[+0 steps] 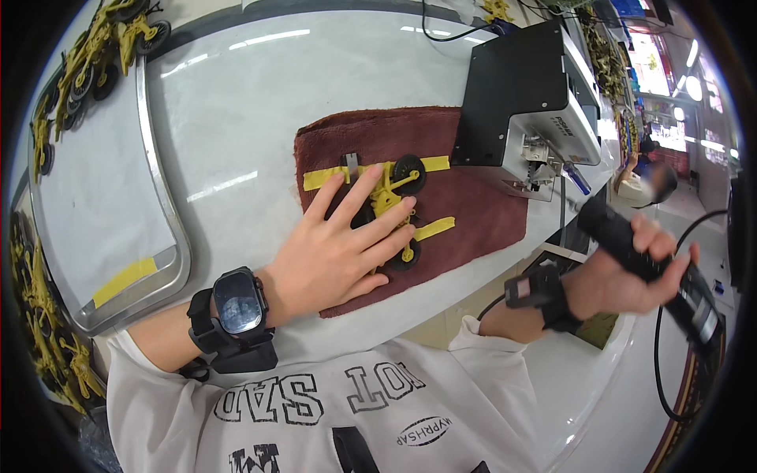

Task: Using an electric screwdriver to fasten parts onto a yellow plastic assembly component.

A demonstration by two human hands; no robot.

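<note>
Yellow toy bike point(385, 202) under spread L fingers point(386, 224); R fingers point(661, 244) wrapped rnd blk tool point(617, 236).

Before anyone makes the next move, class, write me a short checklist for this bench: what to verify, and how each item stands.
1. Model on the cloth: ok, it lies there.
2. Left hand on the model: ok, its fingers are spread over it.
3. Model in full view: not ok, the left hand covers part of it.
4. Driver gripped: ok, the right hand is wrapped around it.
5. Driver clear of the left hand: ok, it is well off to the right, near the machine.
6. Screw on the driver's tip: cannot tell, too small and blurred.
</note>
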